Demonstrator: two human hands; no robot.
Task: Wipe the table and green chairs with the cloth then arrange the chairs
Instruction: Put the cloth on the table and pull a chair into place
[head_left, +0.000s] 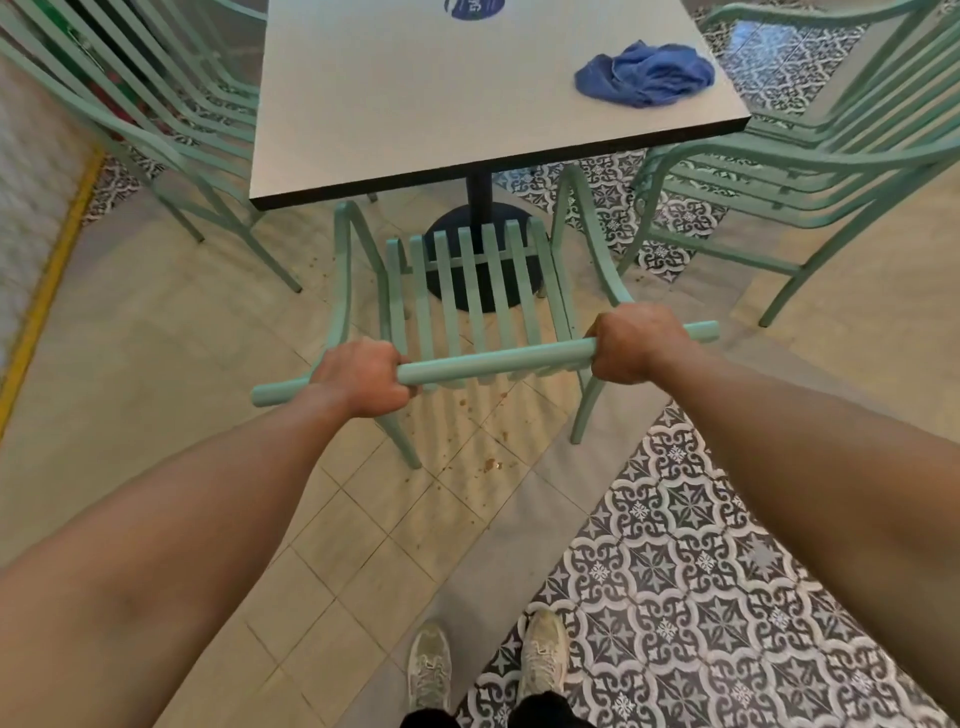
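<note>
A green slatted chair (470, 291) stands right in front of me, its seat facing the white table (415, 104) and partly under the near edge. My left hand (363, 376) and my right hand (631, 343) are both closed around the chair's top back rail. A crumpled blue cloth (647, 73) lies on the table near its right corner, away from both hands. Two more green chairs flank the table, one on the left (171, 130) and one on the right (810, 161).
The table stands on a black post with a round base (483, 260). Crumbs are scattered on the beige floor tiles (488, 462) under the chair. Patterned tiles cover the floor at the right. My shoes (488, 665) are at the bottom.
</note>
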